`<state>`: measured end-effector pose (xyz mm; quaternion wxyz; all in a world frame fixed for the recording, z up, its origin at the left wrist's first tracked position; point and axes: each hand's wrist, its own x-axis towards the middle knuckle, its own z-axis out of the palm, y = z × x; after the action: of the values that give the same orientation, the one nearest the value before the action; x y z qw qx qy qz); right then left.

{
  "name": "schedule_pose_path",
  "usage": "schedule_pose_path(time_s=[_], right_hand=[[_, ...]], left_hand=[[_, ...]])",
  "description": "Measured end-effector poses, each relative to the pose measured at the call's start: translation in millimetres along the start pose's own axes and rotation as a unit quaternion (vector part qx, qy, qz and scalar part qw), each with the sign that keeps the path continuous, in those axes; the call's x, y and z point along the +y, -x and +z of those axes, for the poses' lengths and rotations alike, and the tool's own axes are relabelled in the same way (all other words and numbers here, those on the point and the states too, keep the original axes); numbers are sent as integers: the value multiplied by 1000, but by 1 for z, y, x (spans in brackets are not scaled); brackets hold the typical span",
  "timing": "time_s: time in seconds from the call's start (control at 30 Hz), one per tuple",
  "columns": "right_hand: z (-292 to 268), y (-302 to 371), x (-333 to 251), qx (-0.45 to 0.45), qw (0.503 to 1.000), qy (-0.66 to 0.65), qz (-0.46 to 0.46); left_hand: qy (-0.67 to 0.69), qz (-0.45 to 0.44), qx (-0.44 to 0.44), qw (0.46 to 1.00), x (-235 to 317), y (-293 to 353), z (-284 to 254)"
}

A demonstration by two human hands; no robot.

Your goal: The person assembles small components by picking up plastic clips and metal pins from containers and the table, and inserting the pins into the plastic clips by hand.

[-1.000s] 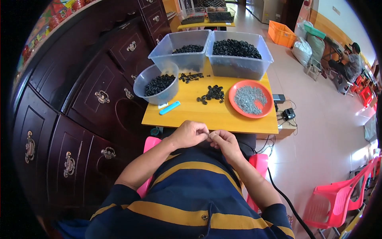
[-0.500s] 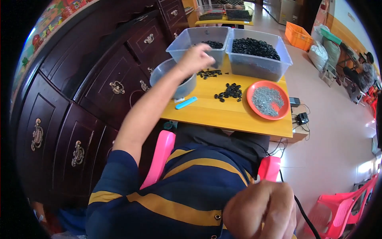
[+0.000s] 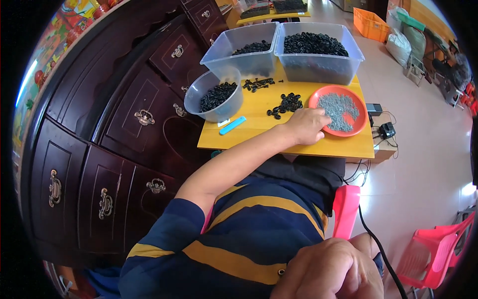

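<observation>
My left hand (image 3: 308, 125) reaches over the near left rim of an orange-red plate (image 3: 361, 118). Its fingers are bent and drawn together beside the small silver metal pieces (image 3: 343, 107), maybe screws or pins; anything pinched in them is too small to see. Close to the camera, my right hand (image 3: 333, 271) is curled closed, its back hiding whatever it grips. Left of the plate lies a loose pile of small black round parts (image 3: 288, 103). Longer black pieces (image 3: 258, 84) lie behind that pile.
Two clear bins (image 3: 239, 55) (image 3: 318, 67) of black parts stand at the table's back. A round translucent tub (image 3: 214, 102) and a light-blue tool or handle (image 3: 232, 125) are at the left. Dark drawers (image 3: 124, 99) flank the yellow table (image 3: 269, 137). Pink chair armrest (image 3: 345, 209) at right.
My left hand has come back from the bins, moving right and nearer, down to the plate's rim. The right hand stays curled near the camera. The view has shifted slightly.
</observation>
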<state>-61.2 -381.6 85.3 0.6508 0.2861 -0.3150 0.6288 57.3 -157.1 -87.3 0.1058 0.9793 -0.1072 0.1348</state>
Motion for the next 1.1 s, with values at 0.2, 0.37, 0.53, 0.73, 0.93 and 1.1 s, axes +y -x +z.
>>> schedule_pose_path(time_s=[0.2, 0.37, 0.53, 0.73, 0.93, 1.1], right_hand=[[-8, 9, -16, -3, 996, 87, -1], [-33, 54, -39, 76, 970, 211, 95], [-81, 84, -58, 219, 857, 406, 228], [-167, 118, -56, 322, 694, 568, 305], [-181, 129, -71, 446, 666, 548, 241], [-187, 134, -70, 436, 669, 552, 240]], left_hand=[[-52, 2, 0, 999, -12, 2, 16], [-50, 35, 3, 998, -7, 20, 11], [-15, 4, -19, 1000, 10, 31, -5], [22, 10, -3, 1000, 20, 24, 8], [32, -6, -22, 999, 14, 20, 9], [94, -58, -30, 993, 14, 21, 5]])
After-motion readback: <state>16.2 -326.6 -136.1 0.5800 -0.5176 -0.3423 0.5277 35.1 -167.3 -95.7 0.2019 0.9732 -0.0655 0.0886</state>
